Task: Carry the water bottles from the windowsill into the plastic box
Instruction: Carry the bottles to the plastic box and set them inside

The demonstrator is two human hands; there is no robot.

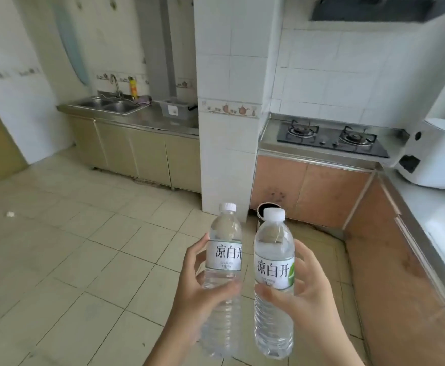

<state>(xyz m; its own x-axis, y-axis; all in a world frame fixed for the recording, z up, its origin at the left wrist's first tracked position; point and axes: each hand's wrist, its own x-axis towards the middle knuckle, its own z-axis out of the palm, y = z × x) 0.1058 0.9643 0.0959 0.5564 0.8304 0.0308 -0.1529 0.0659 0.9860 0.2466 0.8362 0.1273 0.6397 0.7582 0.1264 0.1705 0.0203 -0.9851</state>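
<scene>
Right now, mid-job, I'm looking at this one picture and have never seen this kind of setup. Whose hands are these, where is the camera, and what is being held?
There is no machine here. The single picture comes from a wide-angle camera worn on a person's head, looking forward and down, so the two arms reaching up from the bottom edge are the wearer's own.

The left hand grips one clear water bottle, and the right hand grips a second bottle. Both bottles are upright, capped and white-labelled, held side by side over the tiled floor.

Ahead is a kitchen: a steel double sink on the left counter with a pale plastic box beside it, a tiled pillar in the middle, and a two-burner gas stove on the right. The windowsill is not in view.
</scene>
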